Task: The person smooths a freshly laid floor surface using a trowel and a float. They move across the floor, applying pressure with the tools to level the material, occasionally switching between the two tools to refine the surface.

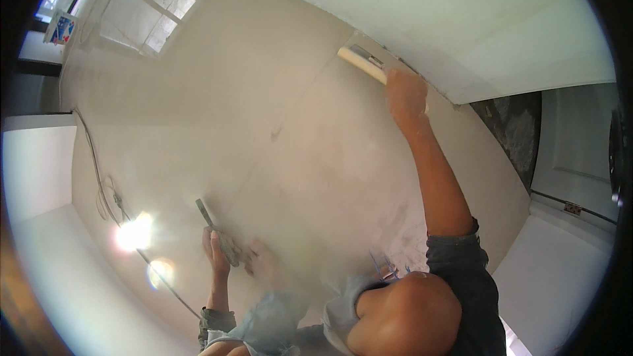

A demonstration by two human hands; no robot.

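A small label sits on the cream-handled putty knife point(362, 64), too small for us to read. Our right hand's point(406, 97) fingers grip it beside the seam where the smooth beige surface point(297, 105) meets a pale flat panel point(475, 20). Our left hand's point(216, 252) fingers are closed around a slim grey scraper point(228, 248).

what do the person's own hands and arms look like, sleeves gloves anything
The left hand and right hand wear no gloves. The right sleeve is dark, near black, with a rumpled edge. The left sleeve is dark grey. Both sleeves end well short of the wrist. No watch shows.
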